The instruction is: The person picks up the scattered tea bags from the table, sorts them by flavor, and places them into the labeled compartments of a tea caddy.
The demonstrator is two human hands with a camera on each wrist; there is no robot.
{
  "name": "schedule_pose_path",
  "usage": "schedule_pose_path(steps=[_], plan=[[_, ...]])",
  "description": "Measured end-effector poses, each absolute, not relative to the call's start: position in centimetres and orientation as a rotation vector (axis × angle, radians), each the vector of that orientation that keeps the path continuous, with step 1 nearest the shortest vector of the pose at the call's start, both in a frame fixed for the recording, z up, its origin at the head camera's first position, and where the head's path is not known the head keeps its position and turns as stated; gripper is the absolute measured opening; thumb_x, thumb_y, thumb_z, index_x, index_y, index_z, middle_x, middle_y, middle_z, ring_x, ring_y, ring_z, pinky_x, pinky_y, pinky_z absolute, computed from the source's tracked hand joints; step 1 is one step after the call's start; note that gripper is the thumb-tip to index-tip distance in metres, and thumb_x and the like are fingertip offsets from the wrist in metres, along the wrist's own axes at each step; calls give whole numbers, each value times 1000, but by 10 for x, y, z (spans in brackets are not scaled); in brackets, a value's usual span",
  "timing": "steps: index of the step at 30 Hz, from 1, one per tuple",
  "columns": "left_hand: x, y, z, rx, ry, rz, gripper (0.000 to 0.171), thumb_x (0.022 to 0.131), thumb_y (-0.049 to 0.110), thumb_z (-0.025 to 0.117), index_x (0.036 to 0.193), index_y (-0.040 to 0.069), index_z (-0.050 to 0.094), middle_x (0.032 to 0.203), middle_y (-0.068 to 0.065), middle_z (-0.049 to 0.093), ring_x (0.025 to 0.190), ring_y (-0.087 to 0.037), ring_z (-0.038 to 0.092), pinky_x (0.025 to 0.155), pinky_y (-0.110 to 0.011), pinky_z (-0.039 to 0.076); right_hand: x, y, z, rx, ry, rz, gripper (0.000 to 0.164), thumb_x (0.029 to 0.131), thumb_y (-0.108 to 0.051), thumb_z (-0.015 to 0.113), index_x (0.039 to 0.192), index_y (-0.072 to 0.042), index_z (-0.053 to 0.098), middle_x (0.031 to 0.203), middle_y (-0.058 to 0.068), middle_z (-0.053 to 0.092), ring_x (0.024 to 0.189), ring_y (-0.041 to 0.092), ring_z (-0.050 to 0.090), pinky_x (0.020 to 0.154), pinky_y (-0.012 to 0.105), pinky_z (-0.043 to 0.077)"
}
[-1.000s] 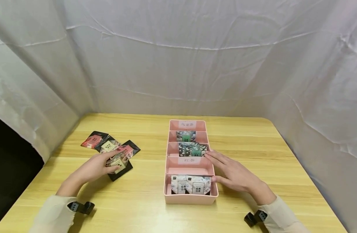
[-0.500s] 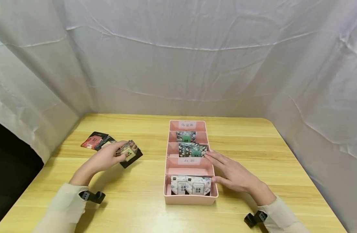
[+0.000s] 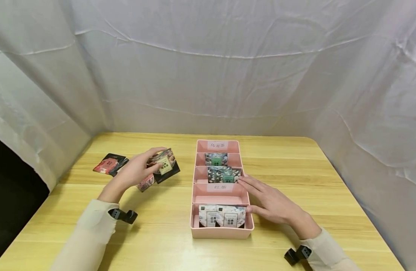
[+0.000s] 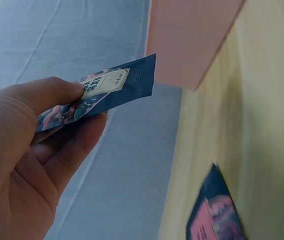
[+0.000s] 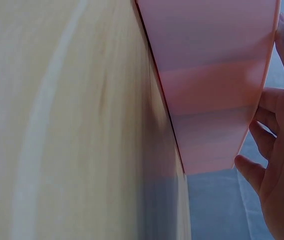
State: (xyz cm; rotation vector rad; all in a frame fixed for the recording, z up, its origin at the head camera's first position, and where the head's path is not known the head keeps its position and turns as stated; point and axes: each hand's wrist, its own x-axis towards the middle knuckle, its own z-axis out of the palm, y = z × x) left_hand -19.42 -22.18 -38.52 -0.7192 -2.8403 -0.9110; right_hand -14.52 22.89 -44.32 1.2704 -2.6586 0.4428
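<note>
My left hand (image 3: 133,171) pinches a dark tea sachet with a cream label (image 3: 166,165) between thumb and fingers. In the left wrist view the sachet (image 4: 114,82) is raised off the table and tilted. Below it lies a pink-labelled tea sachet (image 3: 147,183), partly covered in the head view. To the right stands a pink divided box (image 3: 223,233) with paper labels. My right hand (image 3: 274,199) rests against its right side, fingers extended, fingertips at the rim. White tea sachets (image 3: 231,217) fill the front compartment; green-labelled sachets (image 3: 216,159) stand farther back.
A red-labelled sachet (image 3: 107,164) lies at the left of the wooden table (image 3: 279,158), beside another partly hidden by my left hand. White cloth (image 3: 208,75) hangs behind the table and along both sides.
My left hand has picked the cream-labelled sachet off the pile and carried it right and away, toward the box. The pink-labelled sachet underneath is now uncovered. My right hand stays put.
</note>
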Motion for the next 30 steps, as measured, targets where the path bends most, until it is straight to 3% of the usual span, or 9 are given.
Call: schedule_pose_path(steps=[5, 8, 11, 16, 30], plan=[[-205, -208, -377, -800, -2788, -903, 50, 98, 22, 61, 146, 25, 47, 142, -9, 52, 81, -20, 59, 78, -41, 47, -145, 228, -444, 1270, -2660, 446, 75, 94, -48, 59, 154, -12, 31, 158, 10, 29, 143, 29, 29, 107, 51, 37], [-211, -199, -373, -810, -2777, -893, 49, 98, 22, 61, 145, 25, 48, 141, -8, 53, 88, -19, 59, 76, -39, 48, -145, 228, -444, 1274, -2656, 451, 75, 94, -48, 59, 154, -11, 32, 157, 11, 30, 143, 30, 30, 107, 52, 38], [-217, -191, -368, -808, -2782, -892, 48, 99, 22, 61, 145, 25, 48, 136, -10, 56, 82, -20, 59, 72, -39, 49, -145, 228, -445, 1274, -2652, 447, 75, 94, -48, 59, 154, -12, 32, 157, 11, 30, 142, 30, 30, 107, 52, 38], [-229, -178, -362, -805, -2799, -877, 48, 99, 22, 61, 145, 25, 48, 131, -11, 59, 94, -24, 60, 78, -43, 51, -145, 228, -445, 1273, -2647, 436, 76, 94, -49, 59, 155, -13, 31, 157, 11, 31, 142, 31, 30, 108, 52, 37], [-265, -148, -356, -919, -2759, -927, 45, 99, 17, 60, 142, 24, 50, 130, -9, 60, 91, -23, 60, 77, -41, 49, -146, 229, -448, 1273, -2640, 436, 77, 94, -51, 57, 155, -13, 29, 158, 9, 29, 142, 31, 30, 106, 53, 38]])
